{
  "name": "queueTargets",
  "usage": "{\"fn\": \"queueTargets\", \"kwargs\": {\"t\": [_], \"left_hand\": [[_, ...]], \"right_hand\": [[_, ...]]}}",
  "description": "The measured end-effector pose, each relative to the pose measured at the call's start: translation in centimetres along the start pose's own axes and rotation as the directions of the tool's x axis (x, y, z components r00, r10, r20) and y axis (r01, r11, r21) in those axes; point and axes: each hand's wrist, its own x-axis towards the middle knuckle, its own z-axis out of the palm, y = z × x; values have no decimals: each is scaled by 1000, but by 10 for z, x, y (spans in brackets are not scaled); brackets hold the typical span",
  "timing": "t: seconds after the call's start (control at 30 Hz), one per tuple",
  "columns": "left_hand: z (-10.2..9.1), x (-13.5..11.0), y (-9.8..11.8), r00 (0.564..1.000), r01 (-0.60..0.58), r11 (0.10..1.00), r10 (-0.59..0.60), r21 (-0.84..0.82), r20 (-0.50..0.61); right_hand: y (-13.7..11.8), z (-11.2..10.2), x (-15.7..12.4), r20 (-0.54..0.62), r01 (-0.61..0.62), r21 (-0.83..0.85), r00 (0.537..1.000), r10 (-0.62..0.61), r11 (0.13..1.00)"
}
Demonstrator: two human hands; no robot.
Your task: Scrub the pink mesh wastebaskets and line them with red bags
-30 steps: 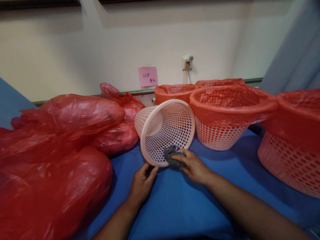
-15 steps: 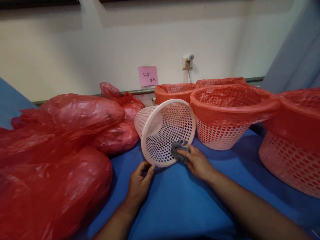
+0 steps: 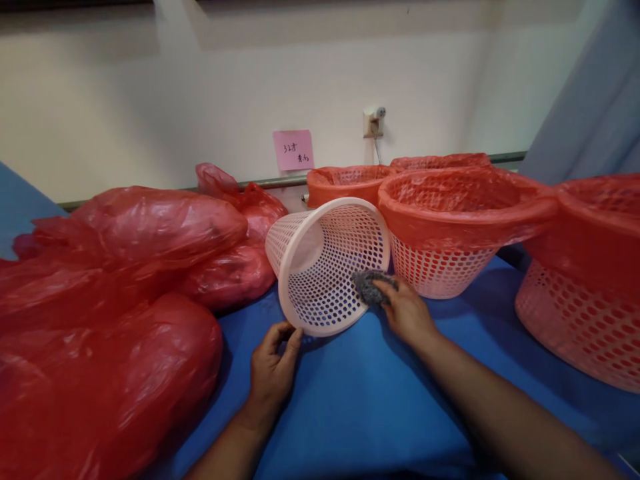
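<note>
Between left hand's (image 3: 271,365) pinching fingertips (image 3: 294,341) sits basket rim (image 3: 316,331) (right hand (image 3: 407,312) clutches grey wad (image 3: 367,287)).

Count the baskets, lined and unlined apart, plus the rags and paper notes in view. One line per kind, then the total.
Baskets lined with red plastic: 4
Unlined basket, on its side: 1
Grey rag, in the right hand: 1
Pink paper note, on the wall: 1
Total: 7
</note>
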Motion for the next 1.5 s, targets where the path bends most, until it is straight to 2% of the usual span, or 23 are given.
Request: {"fn": "queueTargets", "kwargs": {"t": [0.07,0.13,0.2,0.23,0.3,0.4,0.47,0.5,0.6,0.7,0.77,0.8,0.87,0.97,1.03,1.07,1.13,1.2,1.27,1.33,1.37,1.43,1.5], "left_hand": [[5,0,-3,992,25,1000,-23,-9,124],[9,1,-6,967,64,998,-59,-11,249],[11,1,-9,951,99,995,-92,-10,295],[11,1,-9,952,107,994,-99,-11,289],[8,1,-7,968,90,996,-86,-6,238],[1,0,-1,997,27,1000,-28,16,77],[-2,0,2,1000,0,1000,1,6,-23],[-2,1,3,999,-6,1000,5,-5,-41],[2,1,-2,998,16,1000,-15,-14,59],[8,1,-11,970,86,996,-83,-3,230],[10,1,-14,958,110,994,-105,-4,268],[10,0,-14,961,106,994,-100,-9,260],[6,0,-12,979,77,997,-73,-15,192],[-1,0,-5,999,40,999,-40,-15,-8],[-2,0,-2,996,30,999,-32,-25,-87],[-2,1,-2,996,29,999,-32,-32,-78],[2,1,-3,999,43,999,-42,-31,25],[8,2,-7,983,72,997,-69,-12,170],[12,2,-11,954,102,995,-101,12,283],[12,1,-14,944,106,994,-106,17,311],[11,1,-14,951,98,995,-97,12,293],[5,1,-13,977,65,998,-63,-1,205],[0,1,-9,997,38,999,-37,-9,70]], "right_hand": [[-15,4,-8,156,85,143,982,-108,986],[-32,11,-18,301,129,352,922,-242,927],[-42,15,-23,376,115,492,865,-330,863],[-43,16,-24,383,114,516,856,-347,849],[-37,13,-20,331,141,450,891,-311,882],[-13,3,-7,112,92,165,987,-111,982],[-1,-3,0,-3,16,23,1000,-16,1000],[1,-4,1,-16,-3,-4,1000,3,1000],[-10,1,-6,116,66,78,990,-75,995],[-35,13,-20,313,143,380,910,-272,914],[-45,18,-25,365,128,506,864,-346,853],[-46,18,-25,366,124,524,860,-355,842],[-38,15,-21,311,141,474,896,-315,869],[-13,7,-8,92,99,238,988,-124,966],[0,2,-1,-11,27,109,1000,-26,994],[2,1,0,-10,9,81,1000,-8,997],[-4,1,-4,92,46,110,994,-56,993],[-19,4,-11,240,122,250,953,-184,960],[-37,9,-20,348,142,431,885,-309,891],[-47,12,-25,392,119,542,840,-375,832],[-48,12,-25,389,117,556,838,-382,823],[-40,10,-20,332,135,494,884,-330,859],[-24,5,-12,198,112,330,963,-185,937]]}}
